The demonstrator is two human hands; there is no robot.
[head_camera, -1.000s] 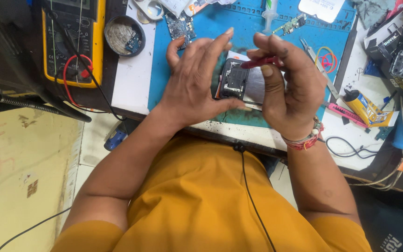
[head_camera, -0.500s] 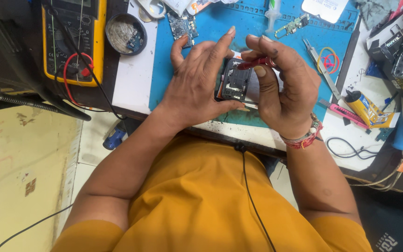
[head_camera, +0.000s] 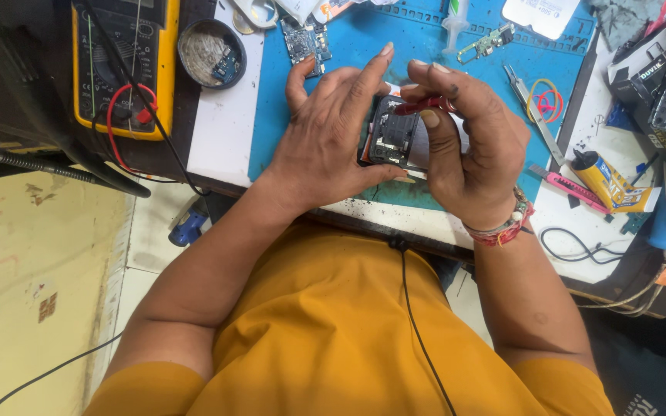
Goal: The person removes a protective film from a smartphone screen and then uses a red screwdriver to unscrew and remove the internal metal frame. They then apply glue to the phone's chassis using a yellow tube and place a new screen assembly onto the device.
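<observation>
Both hands meet over the blue mat (head_camera: pixel 333 92) on the worktop — the left hand (head_camera: pixel 329 135) cups an opened phone (head_camera: pixel 395 139) from the left, fingers half spread, while the right hand (head_camera: pixel 468 154) pinches a red tool (head_camera: pixel 423 105) in a closed grip at the phone's far edge. Far left, a round tin (head_camera: pixel 210 52) holds small parts beside a yellow multimeter (head_camera: pixel 121 65).
</observation>
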